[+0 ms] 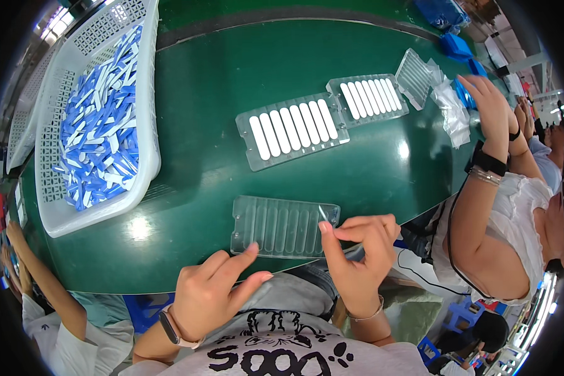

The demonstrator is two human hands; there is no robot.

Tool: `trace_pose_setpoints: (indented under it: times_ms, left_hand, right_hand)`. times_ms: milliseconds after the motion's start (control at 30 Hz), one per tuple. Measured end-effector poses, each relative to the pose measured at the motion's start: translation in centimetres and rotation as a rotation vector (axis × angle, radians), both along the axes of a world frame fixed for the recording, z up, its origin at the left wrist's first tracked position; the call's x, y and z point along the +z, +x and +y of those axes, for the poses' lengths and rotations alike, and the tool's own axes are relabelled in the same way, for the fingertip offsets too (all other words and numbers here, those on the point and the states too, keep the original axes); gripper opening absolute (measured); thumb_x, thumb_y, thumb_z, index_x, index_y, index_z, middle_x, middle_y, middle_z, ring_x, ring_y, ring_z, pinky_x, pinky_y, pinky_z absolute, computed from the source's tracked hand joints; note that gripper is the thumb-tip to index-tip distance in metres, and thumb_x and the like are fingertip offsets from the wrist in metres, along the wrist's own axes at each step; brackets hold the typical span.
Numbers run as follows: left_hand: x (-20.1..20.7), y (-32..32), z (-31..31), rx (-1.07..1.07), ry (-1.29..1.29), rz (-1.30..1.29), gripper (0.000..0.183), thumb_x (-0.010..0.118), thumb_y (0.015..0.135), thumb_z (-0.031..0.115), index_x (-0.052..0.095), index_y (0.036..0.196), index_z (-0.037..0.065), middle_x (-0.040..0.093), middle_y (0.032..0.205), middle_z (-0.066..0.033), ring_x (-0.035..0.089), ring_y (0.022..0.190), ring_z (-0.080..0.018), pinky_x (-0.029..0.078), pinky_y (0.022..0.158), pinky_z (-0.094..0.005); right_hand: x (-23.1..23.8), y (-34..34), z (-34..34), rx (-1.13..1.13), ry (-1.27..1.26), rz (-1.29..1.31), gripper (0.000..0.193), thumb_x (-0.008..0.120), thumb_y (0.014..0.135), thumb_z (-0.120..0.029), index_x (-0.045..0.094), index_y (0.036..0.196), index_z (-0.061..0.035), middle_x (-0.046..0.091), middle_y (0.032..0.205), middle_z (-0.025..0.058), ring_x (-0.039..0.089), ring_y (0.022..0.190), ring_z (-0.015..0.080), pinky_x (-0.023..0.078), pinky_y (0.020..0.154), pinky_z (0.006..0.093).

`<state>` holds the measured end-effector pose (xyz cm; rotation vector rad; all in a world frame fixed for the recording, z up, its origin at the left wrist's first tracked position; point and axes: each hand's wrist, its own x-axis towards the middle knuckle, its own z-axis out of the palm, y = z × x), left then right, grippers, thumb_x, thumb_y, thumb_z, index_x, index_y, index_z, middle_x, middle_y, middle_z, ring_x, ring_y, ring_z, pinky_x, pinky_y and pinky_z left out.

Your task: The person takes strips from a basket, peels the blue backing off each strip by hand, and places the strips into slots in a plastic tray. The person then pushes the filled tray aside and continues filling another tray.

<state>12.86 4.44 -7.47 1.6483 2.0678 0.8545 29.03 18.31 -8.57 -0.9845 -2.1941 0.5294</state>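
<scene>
A clear plastic tray [286,227] with several long rounded slots lies at the table's near edge, in front of me. No white pieces show in its slots. My right hand [363,250] is over the tray's right end, thumb and forefinger pinched on a thin white strip [323,212] seen edge-on. My left hand [210,285] is at the tray's lower left corner, forefinger at the rim and thumb held apart, with nothing in it. Farther off lies a clear tray [262,165] whose slots hold white rounded strips [294,128].
A white perforated basket [150,166] on the left holds a heap of blue and white strips [106,119]. Beyond the filled tray, a second filled tray [371,120] meets it, then a clear tray [413,78] and crumpled plastic film [451,113]. At the right, a co-worker's arm [492,135] reaches over the green table [200,94].
</scene>
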Motion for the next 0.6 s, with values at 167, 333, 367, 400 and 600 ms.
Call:
trace_pose_setpoints:
  times_ms: [167, 333, 367, 400, 600]
  left_hand:
    - [0.4, 0.7, -0.8, 0.168, -0.051, -0.891, 0.025, 0.063, 0.084, 0.014, 0.058, 0.106, 0.002, 0.046, 0.068, -0.0021, 0.04, 0.048, -0.0114, 0.034, 0.043, -0.0241]
    - [0.1, 0.8, 0.6, 0.209, 0.019, -2.318, 0.027, 0.051, 0.085, 0.008, 0.047, 0.11, 0.002, 0.046, 0.089, -0.0088, 0.044, 0.067, -0.0137, 0.036, 0.058, -0.026]
    - [-0.2, 0.9, 0.5, 0.208, 0.023, -2.422, 0.036, 0.046, 0.083, -0.001, 0.046, 0.119, 0.002, 0.048, 0.094, -0.0109, 0.046, 0.073, -0.015, 0.038, 0.06, -0.0298]
    - [-0.3, 1.0, 0.6, 0.207, 0.018, -2.422, 0.036, 0.046, 0.083, -0.001, 0.046, 0.119, 0.002, 0.048, 0.094, -0.0109, 0.046, 0.073, -0.015, 0.038, 0.06, -0.0298]
    - [0.1, 1.0, 0.7, 0.143, -0.134, -2.177, 0.047, 0.041, 0.093, -0.001, 0.033, 0.139, 0.005, 0.054, 0.11, -0.0179, 0.058, 0.08, -0.0194, 0.048, 0.056, -0.0295]
  right_hand:
    - [-0.4, 0.4, -0.3, -0.098, -0.055, -0.114, 0.022, 0.078, 0.068, -0.01, 0.057, 0.067, -0.0147, 0.051, 0.081, -0.0017, 0.043, 0.076, 0.0177, 0.026, 0.074, 0.0321]
    - [-0.2, 0.6, 0.0, -0.02, -0.173, 0.058, 0.014, 0.077, 0.068, -0.008, 0.065, 0.074, -0.0119, 0.05, 0.085, -0.0002, 0.044, 0.073, 0.0177, 0.032, 0.068, 0.0311]
    - [0.1, 1.3, 0.8, 0.101, -0.107, 0.013, 0.018, 0.076, 0.067, -0.004, 0.069, 0.082, -0.0103, 0.054, 0.088, 0.0009, 0.048, 0.075, 0.0187, 0.038, 0.067, 0.031]
    - [0.4, 2.0, 1.7, 0.097, -0.108, 0.013, 0.018, 0.076, 0.067, -0.004, 0.069, 0.082, -0.0103, 0.054, 0.088, 0.0009, 0.048, 0.075, 0.0187, 0.038, 0.067, 0.031]
    - [2.1, 1.0, 5.6, 0.652, 0.029, -0.26, 0.025, 0.071, 0.063, -0.008, 0.075, 0.085, -0.0184, 0.061, 0.104, 0.001, 0.044, 0.095, 0.0243, 0.039, 0.08, 0.032]
